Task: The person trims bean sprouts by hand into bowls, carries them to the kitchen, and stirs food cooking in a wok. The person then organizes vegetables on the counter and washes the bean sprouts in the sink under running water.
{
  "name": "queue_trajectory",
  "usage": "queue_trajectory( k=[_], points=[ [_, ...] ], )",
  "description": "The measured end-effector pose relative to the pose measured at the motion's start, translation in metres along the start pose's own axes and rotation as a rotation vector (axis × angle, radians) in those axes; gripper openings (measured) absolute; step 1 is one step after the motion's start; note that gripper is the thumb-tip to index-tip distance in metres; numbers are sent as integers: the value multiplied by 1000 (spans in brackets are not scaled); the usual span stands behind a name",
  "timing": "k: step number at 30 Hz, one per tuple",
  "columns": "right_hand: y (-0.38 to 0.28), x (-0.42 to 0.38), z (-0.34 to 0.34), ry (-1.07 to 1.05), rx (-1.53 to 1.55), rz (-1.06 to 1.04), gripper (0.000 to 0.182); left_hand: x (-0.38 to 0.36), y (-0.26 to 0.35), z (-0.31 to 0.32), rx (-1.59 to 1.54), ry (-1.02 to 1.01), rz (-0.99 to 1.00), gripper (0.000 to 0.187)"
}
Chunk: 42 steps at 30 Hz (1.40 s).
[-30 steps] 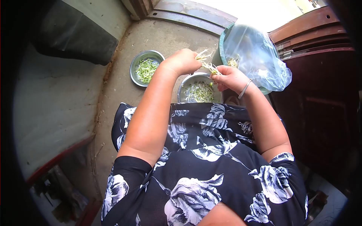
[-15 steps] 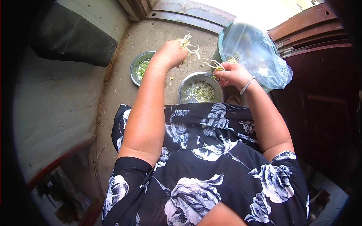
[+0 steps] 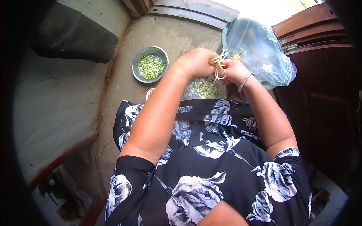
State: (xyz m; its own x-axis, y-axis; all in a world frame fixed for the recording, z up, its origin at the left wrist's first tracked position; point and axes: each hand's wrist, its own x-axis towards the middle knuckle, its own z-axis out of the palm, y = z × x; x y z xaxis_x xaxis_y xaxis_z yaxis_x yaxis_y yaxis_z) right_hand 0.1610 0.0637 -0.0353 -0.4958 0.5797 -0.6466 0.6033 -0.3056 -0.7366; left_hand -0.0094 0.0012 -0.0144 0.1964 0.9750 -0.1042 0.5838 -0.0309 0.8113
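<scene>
My left hand (image 3: 201, 63) is closed around a bunch of bean sprouts (image 3: 218, 62), whose pale roots stick out past the fingers. Against it, my right hand (image 3: 235, 71) pinches at the sprouts, its fingertips partly hidden behind them. Below both hands is a metal bowl (image 3: 225, 92) holding loose sprouts (image 3: 203, 88), partly covered by my left hand and forearm. Farther left on the floor stands a second metal bowl (image 3: 134, 67) with short green-topped sprouts (image 3: 151, 67) in it.
A green bucket (image 3: 225, 34) lined with a clear plastic bag (image 3: 260, 49) stands just beyond my right hand. A door sill (image 3: 188, 15) runs along the far side. The pale wall (image 3: 56, 98) is at left, a dark red door panel (image 3: 324, 94) at right.
My left hand has moved right with its sprouts and now meets my right hand above the nearer bowl. The left bowl is now fully uncovered.
</scene>
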Motion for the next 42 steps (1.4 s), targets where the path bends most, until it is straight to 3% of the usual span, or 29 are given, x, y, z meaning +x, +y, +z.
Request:
queue_trajectory(
  k=[4, 11, 15, 23, 28, 35, 42],
  points=[
    [-4, -3, -1, -63, 44, -31, 16, 1, -1, -2, -3, -13, -150, 21],
    [-5, -4, -8, -213, 242, -38, 17, 3, -14, -2, 65, 117, 33, 19],
    [-5, -6, -10, -266, 372, -20, 18, 2, -12, 0, 96, 108, 8, 19],
    [-11, -12, -8, -177, 489, 10, 15, 2, -13, -1, 38, 71, -25, 17],
    [-2, -2, -10, -222, 498, -66, 16, 3, -19, -2, -18, 74, -56, 25],
    [2, 1, -8, -265, 625, -169, 21, 1, -12, -1, 39, 25, -91, 24],
    [4, 0, -13, -306, 686, -179, 17, 0, -12, -8, -163, 61, -149, 18]
  ],
)
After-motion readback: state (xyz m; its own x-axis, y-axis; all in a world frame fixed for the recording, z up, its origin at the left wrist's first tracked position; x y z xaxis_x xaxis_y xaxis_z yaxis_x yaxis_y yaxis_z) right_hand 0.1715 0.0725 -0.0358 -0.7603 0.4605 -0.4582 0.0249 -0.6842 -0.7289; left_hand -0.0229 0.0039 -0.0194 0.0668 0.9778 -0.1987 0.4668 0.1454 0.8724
